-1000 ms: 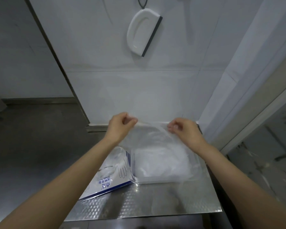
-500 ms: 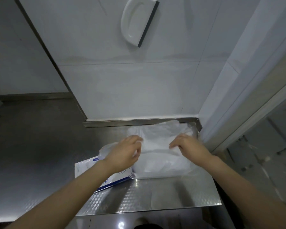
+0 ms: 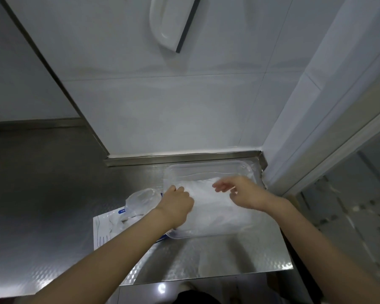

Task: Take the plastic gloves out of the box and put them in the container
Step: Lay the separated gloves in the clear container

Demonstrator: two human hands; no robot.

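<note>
A clear rectangular container (image 3: 206, 166) stands at the back right of the steel counter. A white stack of plastic gloves (image 3: 215, 211) lies inside it. My left hand (image 3: 178, 204) is at the stack's left edge with its fingers curled down onto the gloves; its fingertips are hidden. My right hand (image 3: 239, 194) hovers just over the stack's far right part with its fingers loose and spread, holding nothing. The white and blue glove box (image 3: 103, 229) lies flat to the left of the container, with some clear plastic (image 3: 140, 199) bulging from its top.
The steel counter (image 3: 228, 260) ends at a front edge close to me and a raised lip (image 3: 184, 156) at the back. A tiled wall rises behind, with a white squeegee (image 3: 173, 23) hanging on it. A door frame (image 3: 316, 128) stands to the right.
Both hands brought the gloves down from mid-air into the container. The right hand has let go and lifted slightly. The camera has tilted downward.
</note>
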